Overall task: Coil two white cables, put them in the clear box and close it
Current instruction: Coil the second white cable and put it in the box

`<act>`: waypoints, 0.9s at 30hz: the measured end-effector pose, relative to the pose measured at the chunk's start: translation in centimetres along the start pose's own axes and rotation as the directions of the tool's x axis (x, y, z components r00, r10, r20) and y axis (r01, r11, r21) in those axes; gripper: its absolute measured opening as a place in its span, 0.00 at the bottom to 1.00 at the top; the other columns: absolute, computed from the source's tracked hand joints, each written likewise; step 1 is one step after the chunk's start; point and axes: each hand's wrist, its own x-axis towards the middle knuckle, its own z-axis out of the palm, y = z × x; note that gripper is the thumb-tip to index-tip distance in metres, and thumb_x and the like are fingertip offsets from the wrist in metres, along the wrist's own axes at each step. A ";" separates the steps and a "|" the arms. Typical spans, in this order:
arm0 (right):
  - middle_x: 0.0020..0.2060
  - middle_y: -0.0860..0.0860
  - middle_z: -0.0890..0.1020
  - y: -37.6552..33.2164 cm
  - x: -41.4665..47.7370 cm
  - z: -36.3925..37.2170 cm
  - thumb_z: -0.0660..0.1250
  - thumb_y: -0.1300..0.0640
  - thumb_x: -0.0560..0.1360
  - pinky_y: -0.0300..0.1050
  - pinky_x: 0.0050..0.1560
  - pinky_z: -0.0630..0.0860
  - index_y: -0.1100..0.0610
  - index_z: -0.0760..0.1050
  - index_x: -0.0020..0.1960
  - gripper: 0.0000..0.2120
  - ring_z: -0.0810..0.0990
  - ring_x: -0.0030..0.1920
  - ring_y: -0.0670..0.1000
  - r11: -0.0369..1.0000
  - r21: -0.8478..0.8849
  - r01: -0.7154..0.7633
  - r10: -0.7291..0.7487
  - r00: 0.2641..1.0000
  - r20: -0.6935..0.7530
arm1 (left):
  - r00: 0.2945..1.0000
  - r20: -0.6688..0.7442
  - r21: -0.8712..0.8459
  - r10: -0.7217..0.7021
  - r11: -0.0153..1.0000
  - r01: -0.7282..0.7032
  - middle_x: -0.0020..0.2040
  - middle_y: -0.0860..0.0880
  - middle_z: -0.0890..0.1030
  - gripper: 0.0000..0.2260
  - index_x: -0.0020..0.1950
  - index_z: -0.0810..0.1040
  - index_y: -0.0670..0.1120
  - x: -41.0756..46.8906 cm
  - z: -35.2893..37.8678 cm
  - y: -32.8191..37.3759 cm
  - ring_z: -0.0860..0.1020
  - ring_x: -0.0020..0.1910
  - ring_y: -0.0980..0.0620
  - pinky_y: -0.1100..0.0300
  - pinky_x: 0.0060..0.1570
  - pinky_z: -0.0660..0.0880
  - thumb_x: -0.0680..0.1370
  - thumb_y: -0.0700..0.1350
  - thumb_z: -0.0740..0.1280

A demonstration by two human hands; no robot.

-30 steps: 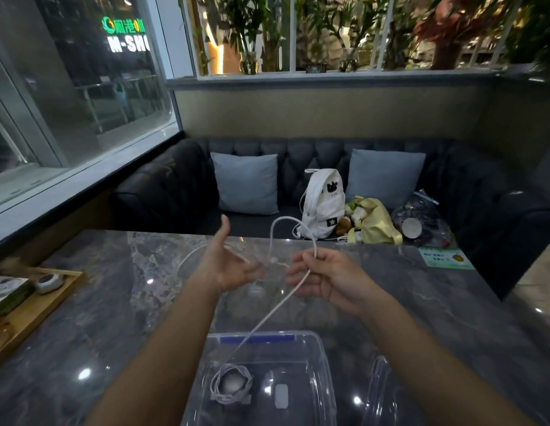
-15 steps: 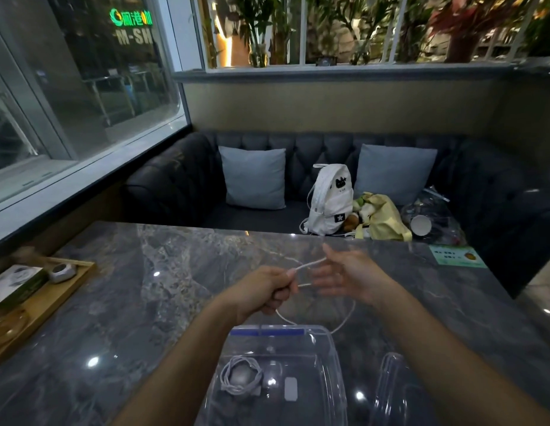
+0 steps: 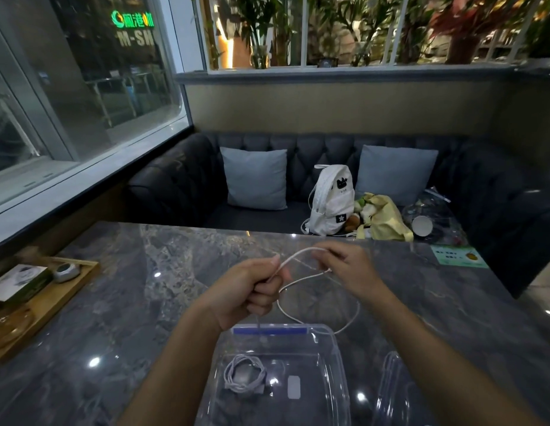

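Cable (image 3: 357, 312) strung between my two hands, above the open box (image 3: 340, 364).
At the table's (image 3: 144, 302) left edge sits a wooden tray (image 3: 52, 298). My left hand (image 3: 249, 290) is fisted round the white cable, thumb up. From the fist it arcs across to my right hand (image 3: 350, 272), whose fingertips pinch it. A slack loop droops to the box's far right corner. Inside the box, on the left, lies the other cable (image 3: 244, 378), already coiled. The clear lid (image 3: 390, 388) rests just right of the box.
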 end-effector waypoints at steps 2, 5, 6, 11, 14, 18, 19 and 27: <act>0.32 0.49 0.82 0.4 0.2 -0.8 0.71 0.59 0.70 0.31 0.35 0.73 0.52 0.82 0.42 0.03 0.77 0.32 0.40 0.996 0.040 -0.085 0.087 0.996 -0.038 | 1.000 -0.026 -0.109 0.009 0.994 -0.012 0.22 0.56 0.61 0.13 0.37 0.75 0.46 -1.1 -1.0 -0.1 0.56 0.19 0.60 0.70 0.17 0.55 0.76 0.49 0.58; 0.30 0.46 0.80 0.7 0.3 -1.5 0.72 0.65 0.67 0.33 0.34 0.74 0.51 0.82 0.41 0.09 0.77 0.31 0.43 0.969 0.190 -0.157 0.167 0.985 -0.042 | 0.999 -0.045 -0.320 0.028 0.947 -0.041 0.23 0.56 0.57 0.13 0.34 0.75 0.47 -2.7 -2.6 0.0 0.52 0.20 0.59 0.69 0.17 0.54 0.76 0.47 0.59; 0.29 0.47 0.79 0.7 0.3 -1.6 0.72 0.68 0.66 0.33 0.32 0.74 0.52 0.81 0.42 0.12 0.76 0.30 0.42 0.957 0.245 -0.157 0.168 0.986 -0.023 | 0.998 -0.051 -0.384 0.047 0.921 -0.063 0.23 0.55 0.56 0.11 0.33 0.75 0.47 -3.2 -3.1 0.0 0.52 0.20 0.58 0.68 0.17 0.53 0.75 0.47 0.63; 0.29 0.50 0.79 0.4 0.4 0.1 0.69 0.73 0.67 0.31 0.28 0.73 0.57 0.77 0.39 0.11 0.76 0.26 0.41 0.960 0.265 -0.093 0.105 0.994 -0.030 | 0.968 -0.196 -0.617 0.160 0.747 -0.248 0.24 0.55 0.55 0.07 0.32 0.74 0.46 -5.2 -5.0 0.4 0.52 0.20 0.58 0.66 0.19 0.46 0.68 0.41 0.69; 0.26 0.47 0.78 0.6 0.4 1.7 0.71 0.72 0.67 0.31 0.26 0.71 0.56 0.75 0.35 0.12 0.74 0.25 0.41 0.978 0.195 -0.075 0.098 0.989 -0.110 | 0.927 -0.337 -0.619 0.167 0.703 -0.351 0.25 0.54 0.53 0.13 0.31 0.73 0.47 -6.0 -5.8 0.4 0.51 0.21 0.56 0.62 0.18 0.48 0.75 0.44 0.57; 0.32 0.52 0.77 0.1 0.2 3.7 0.72 0.68 0.68 0.36 0.35 0.70 0.61 0.78 0.37 0.05 0.73 0.32 0.48 0.978 -0.203 0.051 -0.080 0.987 -0.137 | 0.903 -0.392 -0.623 0.174 0.672 -0.400 0.25 0.54 0.53 0.18 0.33 0.71 0.48 -6.5 -6.0 0.2 0.51 0.21 0.56 0.64 0.19 0.52 0.80 0.46 0.50; 0.33 0.53 0.77 -0.1 0.1 4.0 0.71 0.68 0.68 0.40 0.35 0.70 0.63 0.78 0.38 0.03 0.73 0.33 0.50 0.946 -0.303 0.115 -0.157 0.980 -0.119 | 0.895 -0.411 -0.618 0.175 0.668 -0.414 0.25 0.54 0.53 0.18 0.33 0.70 0.48 -6.5 -6.0 0.2 0.51 0.22 0.56 0.65 0.20 0.53 0.80 0.45 0.50; 0.32 0.58 0.79 -0.9 -0.2 5.1 0.70 0.70 0.69 0.54 0.29 0.76 0.65 0.76 0.35 0.05 0.78 0.31 0.58 0.720 -0.589 0.366 -0.395 0.915 0.085 | 0.834 -0.509 -0.600 0.213 0.606 -0.522 0.21 0.53 0.64 0.19 0.32 0.72 0.46 -7.0 -6.7 -0.2 0.52 0.24 0.58 0.69 0.22 0.60 0.80 0.47 0.52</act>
